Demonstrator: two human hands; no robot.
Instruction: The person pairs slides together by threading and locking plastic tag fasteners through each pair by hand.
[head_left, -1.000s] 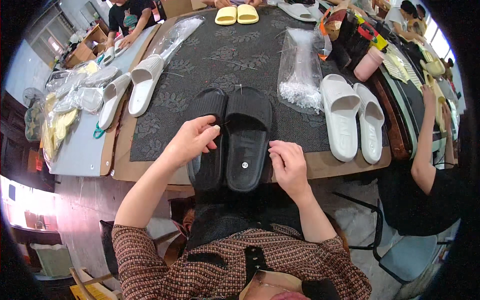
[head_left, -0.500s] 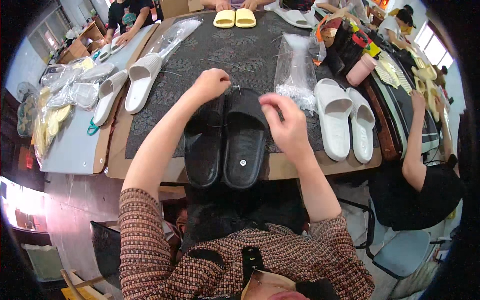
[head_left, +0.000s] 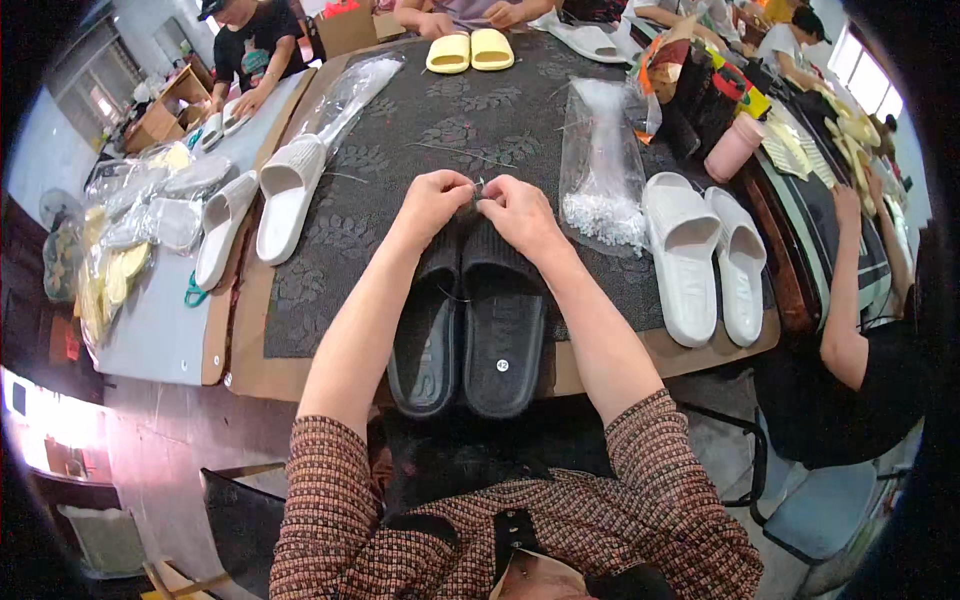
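Observation:
A pair of black slide sandals (head_left: 504,335) lies side by side at the near edge of the table, toes pointing away, with a small round white sticker on the right insole. Over their toe ends my left hand (head_left: 437,207) and my right hand (head_left: 520,213) meet, each with thumb and forefinger pinched. Between the fingertips shows a bit of a thin plastic tie (head_left: 480,187); most of it is hidden by the fingers. My wrists rest just above the ribbed straps.
White slides (head_left: 682,260) stand to the right, beside a clear bag of plastic strands (head_left: 605,165) and a pink bottle (head_left: 734,147). More white slides (head_left: 289,195) and bagged pairs (head_left: 165,195) lie left. Yellow slides (head_left: 470,50) sit opposite, near a co-worker's hands.
Both hands, apart above the black slides before, have come together at the toe ends and now pinch the thin tie. The whole view has shifted slightly.

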